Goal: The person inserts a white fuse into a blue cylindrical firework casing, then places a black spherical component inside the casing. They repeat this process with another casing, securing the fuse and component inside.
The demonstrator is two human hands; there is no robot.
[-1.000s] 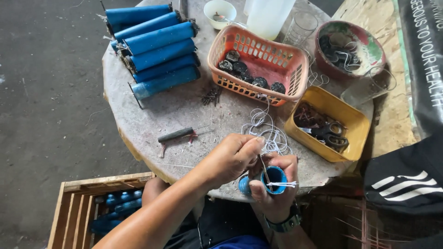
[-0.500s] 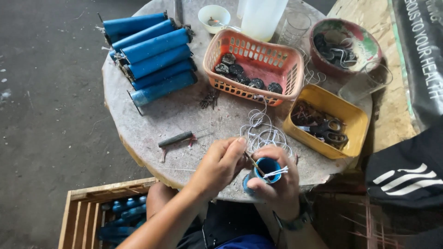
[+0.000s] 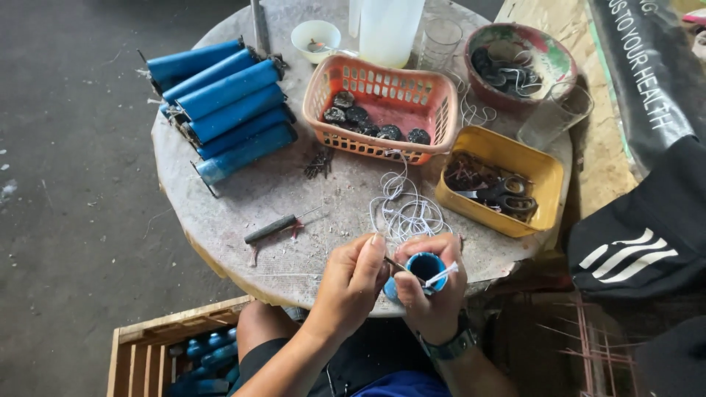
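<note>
My right hand [image 3: 435,301], with a watch on the wrist, grips a short blue tube [image 3: 425,267] by its open end, at the near edge of the round table [image 3: 294,213]. A white string [image 3: 442,273] crosses the tube's mouth and runs up to a loose tangle [image 3: 404,213] on the tabletop. My left hand [image 3: 351,283] pinches a thin dark pin-like tool [image 3: 396,264] whose tip rests at the tube's rim.
Several long blue tubes [image 3: 224,110] lie stacked at the back left. An orange basket [image 3: 379,103] holds dark discs. A yellow tray [image 3: 504,180], a bowl [image 3: 515,62], glasses, a white jug and an awl [image 3: 272,228] are on the table. A wooden crate [image 3: 169,353] with blue tubes stands below.
My hands have stayed together at the table's near edge. The left hand has slid slightly left off the tube, and the tube's open mouth now shows more plainly.
</note>
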